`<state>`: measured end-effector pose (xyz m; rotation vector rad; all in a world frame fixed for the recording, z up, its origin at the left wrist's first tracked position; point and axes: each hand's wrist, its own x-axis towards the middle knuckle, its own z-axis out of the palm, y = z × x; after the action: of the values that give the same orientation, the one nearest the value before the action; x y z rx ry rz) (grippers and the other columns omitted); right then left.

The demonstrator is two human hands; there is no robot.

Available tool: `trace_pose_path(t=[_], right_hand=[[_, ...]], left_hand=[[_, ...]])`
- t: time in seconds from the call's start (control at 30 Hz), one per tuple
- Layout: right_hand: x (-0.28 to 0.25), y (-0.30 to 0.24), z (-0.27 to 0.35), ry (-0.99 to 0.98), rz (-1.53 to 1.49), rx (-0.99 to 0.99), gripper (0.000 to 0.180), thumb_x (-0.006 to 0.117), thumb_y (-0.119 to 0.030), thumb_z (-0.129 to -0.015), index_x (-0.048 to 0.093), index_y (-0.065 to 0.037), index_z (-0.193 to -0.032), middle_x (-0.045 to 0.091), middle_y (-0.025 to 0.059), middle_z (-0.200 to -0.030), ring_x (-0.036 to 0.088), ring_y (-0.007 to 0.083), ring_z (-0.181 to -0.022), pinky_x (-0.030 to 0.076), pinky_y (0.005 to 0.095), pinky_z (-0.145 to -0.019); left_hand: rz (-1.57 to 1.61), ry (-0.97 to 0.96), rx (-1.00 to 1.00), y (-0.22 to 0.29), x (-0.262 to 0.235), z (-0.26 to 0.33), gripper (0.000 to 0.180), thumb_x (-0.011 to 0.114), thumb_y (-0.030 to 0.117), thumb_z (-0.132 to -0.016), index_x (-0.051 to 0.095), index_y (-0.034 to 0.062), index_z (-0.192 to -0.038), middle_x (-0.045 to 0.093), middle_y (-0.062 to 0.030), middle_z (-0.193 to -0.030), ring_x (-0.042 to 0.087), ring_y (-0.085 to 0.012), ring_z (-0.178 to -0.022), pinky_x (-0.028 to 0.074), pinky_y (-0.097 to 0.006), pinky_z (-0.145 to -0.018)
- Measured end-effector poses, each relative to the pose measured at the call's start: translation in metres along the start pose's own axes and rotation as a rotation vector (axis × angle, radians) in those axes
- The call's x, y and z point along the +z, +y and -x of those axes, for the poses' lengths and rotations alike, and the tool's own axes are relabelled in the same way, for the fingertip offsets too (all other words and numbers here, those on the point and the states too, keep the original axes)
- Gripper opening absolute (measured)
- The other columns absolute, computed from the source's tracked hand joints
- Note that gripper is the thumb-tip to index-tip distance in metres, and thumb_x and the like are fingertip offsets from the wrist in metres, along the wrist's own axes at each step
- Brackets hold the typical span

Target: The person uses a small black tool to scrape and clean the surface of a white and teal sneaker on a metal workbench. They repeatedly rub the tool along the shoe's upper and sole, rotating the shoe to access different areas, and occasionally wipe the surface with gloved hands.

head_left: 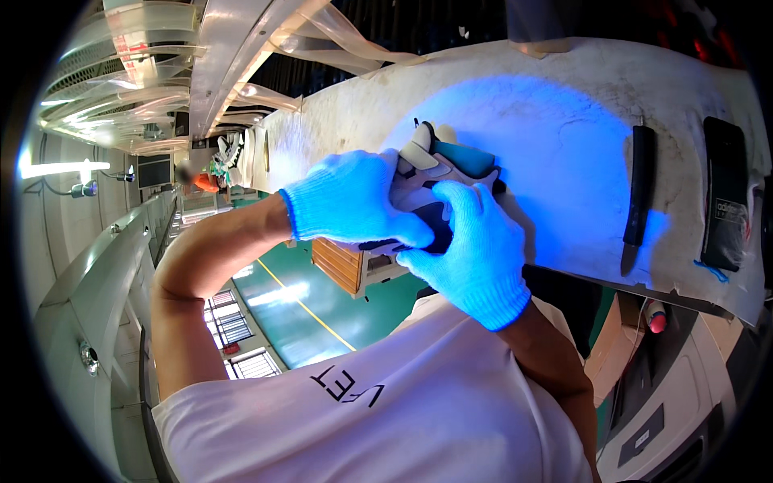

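head view, left to right. at far left a long line of machine frames and a distant person in orange point(201, 182) are seen, blurred. the left hand point(354, 197), in a blue knit glove, is closed over the near side of a sneaker point(439, 165), fingers wrapped across its upper. the right hand point(471, 249), gloved the same, is clamped on the shoe from below and the side, thumb pressed against the dark panel. so the shoe is gripped in both hands, held just above the near edge of the white counter point(564, 105), inside a patch of blue light; whether it is touching the surface cannot be told. grey, white and teal panels are visible on it; the sole is mostly hidden by the gloves. further right a dark knife-like tool point(638, 193) is lying on the counter, well apart from the hands, and beyond it a flat black phone-like slab point(723, 193) near the counter's end.

risks, as judged: the shoe is held at the counter's edge, so a slip of the knit gloves could let it be dropped to the green floor point(322, 310). much of the upper is covered by the gloves, so marks under the light could be missed. the tool's tip points to the near edge and could be knocked off by a sweeping elbow.
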<state>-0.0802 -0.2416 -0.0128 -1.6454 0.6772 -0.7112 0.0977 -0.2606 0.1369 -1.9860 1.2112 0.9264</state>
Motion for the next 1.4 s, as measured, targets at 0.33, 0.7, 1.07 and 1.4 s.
trace_pose_path(t=[0.33, 0.7, 1.07, 1.4], right_hand=[[0.012, -0.015, -0.001, 0.1, 0.188, -0.135, 0.091, 0.104, -0.034, -0.069, 0.058, -0.008, -0.144, 0.065, 0.0202, -0.124, 0.071, 0.0406, -0.109, 0.061, 0.0508, -0.087], [-0.024, 0.018, 0.099, 0.25, -0.579, 0.062, 0.088, 0.096, 0.006, -0.075, 0.056, 0.002, -0.154, 0.068, 0.0118, -0.137, 0.067, 0.026, -0.129, 0.06, 0.0415, -0.108], [-0.056, -0.022, 0.118, 0.362, -0.265, 0.05, 0.092, 0.096, -0.004, -0.077, 0.052, 0.002, -0.156, 0.062, 0.0117, -0.151, 0.062, 0.0249, -0.136, 0.052, 0.0447, -0.118], [-0.039, -0.113, 0.076, 0.011, 0.019, -0.173, 0.077, 0.094, -0.026, -0.09, 0.058, 0.008, -0.149, 0.069, 0.0267, -0.144, 0.068, 0.0375, -0.134, 0.054, 0.0518, -0.117]], left_hand=[[0.02, 0.193, 0.06, -0.012, 0.022, -0.002, 0.083, 0.079, 0.08, -0.081, 0.086, 0.0021, -0.108, 0.083, -0.0193, -0.096, 0.081, -0.0328, -0.084, 0.065, -0.043, -0.077], [1.651, 0.127, 0.885, -0.043, 0.164, 0.055, 0.106, 0.104, 0.025, -0.074, 0.051, -0.0005, -0.162, 0.063, -0.012, -0.156, 0.062, -0.0258, -0.141, 0.043, -0.046, -0.127], [1.858, 0.321, 0.779, 0.053, 0.23, 0.021, 0.06, 0.099, 0.01, -0.08, 0.072, -0.0042, -0.132, 0.08, -0.0079, -0.122, 0.072, -0.0121, -0.111, 0.06, -0.035, -0.104], [1.393, 0.735, 0.882, 0.017, 0.251, -0.004, 0.065, 0.107, 0.033, -0.066, 0.066, 0.0019, -0.105, 0.064, -0.0086, -0.095, 0.063, -0.0153, -0.086, 0.056, -0.035, -0.076]])
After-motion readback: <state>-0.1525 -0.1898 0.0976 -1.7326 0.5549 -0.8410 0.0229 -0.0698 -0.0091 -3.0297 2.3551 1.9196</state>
